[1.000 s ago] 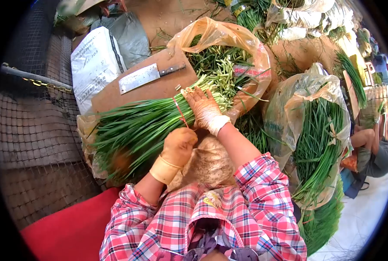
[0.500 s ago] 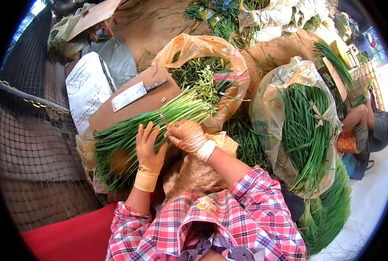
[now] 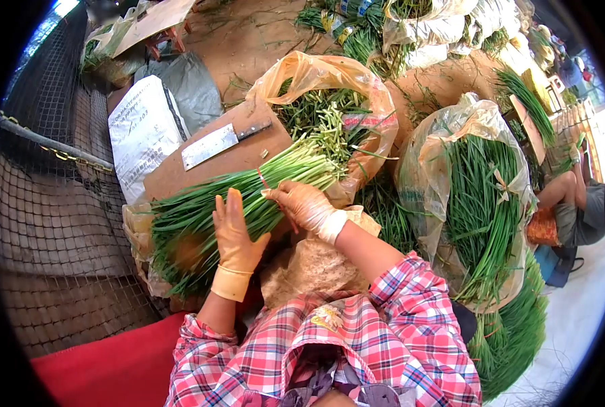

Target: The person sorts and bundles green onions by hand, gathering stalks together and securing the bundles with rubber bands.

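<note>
A large bundle of long green stalks [image 3: 228, 197] lies across the near side of a brown board [image 3: 180, 180], its pale cut ends to the right. A thin red tie [image 3: 263, 179] runs over the bundle. Against the bundle's near side, my left hand [image 3: 236, 234] is open, fingers spread and gloved. My right hand [image 3: 305, 207], also gloved, has its fingers pinched together at the red tie, with a red strand hanging below them. On the board behind the bundle rests a cleaver [image 3: 209, 147] with a dark handle.
An orange-tinted plastic bag [image 3: 384, 102] with cut stalk pieces stands behind the bundle's right end. To the right is a clear bag [image 3: 421, 163] of green stalks. A white sack [image 3: 143, 136] lies at the left beside netting [image 3: 51, 237]. Another person [image 3: 567, 193] sits far right.
My left hand has gone from closed near the tie to open against the leaves. My right hand has come off the pale stalks and pinched at the tie. The view has shifted.
</note>
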A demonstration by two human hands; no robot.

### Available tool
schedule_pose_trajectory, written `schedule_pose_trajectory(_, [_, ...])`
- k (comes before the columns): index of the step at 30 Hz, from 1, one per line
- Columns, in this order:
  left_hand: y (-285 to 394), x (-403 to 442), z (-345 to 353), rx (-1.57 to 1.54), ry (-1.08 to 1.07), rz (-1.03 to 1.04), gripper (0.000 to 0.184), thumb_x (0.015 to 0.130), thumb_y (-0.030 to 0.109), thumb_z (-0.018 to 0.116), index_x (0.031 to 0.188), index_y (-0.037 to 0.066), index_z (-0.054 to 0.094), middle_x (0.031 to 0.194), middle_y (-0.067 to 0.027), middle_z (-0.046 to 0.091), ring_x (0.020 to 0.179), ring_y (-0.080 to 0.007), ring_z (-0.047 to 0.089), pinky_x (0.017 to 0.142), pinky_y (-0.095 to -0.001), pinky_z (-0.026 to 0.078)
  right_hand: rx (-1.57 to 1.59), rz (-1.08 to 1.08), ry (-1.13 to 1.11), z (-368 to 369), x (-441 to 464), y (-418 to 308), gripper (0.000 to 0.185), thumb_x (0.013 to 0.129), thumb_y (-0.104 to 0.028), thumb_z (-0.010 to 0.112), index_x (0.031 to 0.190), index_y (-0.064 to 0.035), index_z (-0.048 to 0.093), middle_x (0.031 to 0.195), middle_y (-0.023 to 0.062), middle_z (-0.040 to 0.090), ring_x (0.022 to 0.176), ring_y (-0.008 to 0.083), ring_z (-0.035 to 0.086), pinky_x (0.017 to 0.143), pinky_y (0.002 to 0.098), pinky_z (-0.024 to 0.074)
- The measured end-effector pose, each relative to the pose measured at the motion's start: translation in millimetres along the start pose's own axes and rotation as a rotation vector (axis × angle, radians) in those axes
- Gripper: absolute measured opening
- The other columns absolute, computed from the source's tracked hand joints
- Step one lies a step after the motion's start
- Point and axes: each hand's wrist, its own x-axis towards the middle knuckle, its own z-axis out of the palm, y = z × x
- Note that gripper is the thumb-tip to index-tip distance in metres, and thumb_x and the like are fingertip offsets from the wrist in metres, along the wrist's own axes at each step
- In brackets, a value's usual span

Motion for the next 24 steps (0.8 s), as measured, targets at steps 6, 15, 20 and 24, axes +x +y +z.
schedule_pose_trajectory(6, [11, 3, 33, 0.219, -0.218, 0.030, 0.115, 0.056, 0.038, 0.080, 0.139, -0.003, 0.013, 0.147, -0.0208, 0.012, 0.136, -0.0422, 0.006, 0.108, -0.0531, 0.010, 0.983, 0.243, 0.062, 24, 6, 13, 0.017, 0.085, -0.019, 0.060, 0.093, -0.0052, 0.064, 0.077, 0.0049, 0.060, 0.069, 0.0198, 0.058, 0.063, 0.0287, 0.0468])
schedule_pose_trajectory(15, [5, 59, 52, 0.426, -0.364, -0.002, 0.119, 0.053, 0.054, 0.075, 0.142, 0.002, 0.015, 0.148, -0.0214, 0.006, 0.136, -0.0433, 0.001, 0.107, -0.0562, 0.005, 1.188, 0.414, 0.191, -6, 33, -29, 0.029, 0.090, -0.029, 0.056, 0.104, -0.0053, 0.064, 0.071, -0.0018, 0.058, 0.053, 0.0049, 0.050, 0.047, 0.0173, 0.0414])
schedule_pose_trajectory(20, [-67, 91, 88, 0.560, -0.093, 0.116, 0.093, 0.067, 0.047, 0.064, 0.140, 0.005, 0.023, 0.142, -0.0145, 0.030, 0.132, -0.0347, 0.025, 0.104, -0.0555, 0.018, 0.966, 0.166, 0.226, 11, 55, -39, 0.022, 0.090, -0.021, 0.054, 0.092, -0.0037, 0.067, 0.072, -0.0002, 0.061, 0.053, 0.0052, 0.047, 0.050, 0.0205, 0.0408])
schedule_pose_trajectory(24, [-44, 146, 18, 0.171, -0.688, -0.127, 0.100, 0.068, 0.038, 0.072, 0.139, -0.002, 0.015, 0.134, -0.0157, 0.040, 0.123, -0.0266, 0.040, 0.103, -0.0481, 0.030, 0.961, 0.447, -0.023, 1, -4, -33, 0.022, 0.090, -0.024, 0.053, 0.090, -0.0091, 0.069, 0.071, 0.0022, 0.063, 0.052, 0.0065, 0.050, 0.050, 0.0206, 0.0426])
